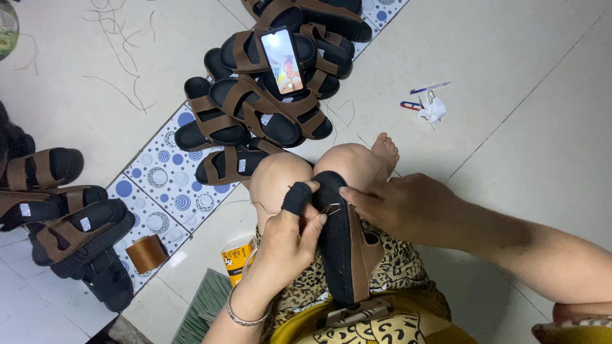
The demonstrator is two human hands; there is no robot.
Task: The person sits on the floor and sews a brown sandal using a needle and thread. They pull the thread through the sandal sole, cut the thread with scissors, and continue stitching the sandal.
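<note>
A black sandal with a brown strap (pixel 347 245) lies sole-up between my knees, toe pointing away. My left hand (pixel 290 239) grips its left edge; a black cover sits on the thumb. A thin needle with thread shows at the sole's edge between the hands. My right hand (pixel 398 204) pinches the sole's rim near the toe, fingers closed on it.
A pile of black and brown sandals (pixel 268 102) lies ahead on the tiled floor, with a lit phone (pixel 282 60) propped on it. More sandals (pixel 64 216) lie at the left. A spool of brown thread (pixel 147 253), a yellow box (pixel 237 258) and small scissors (pixel 424 102) are nearby.
</note>
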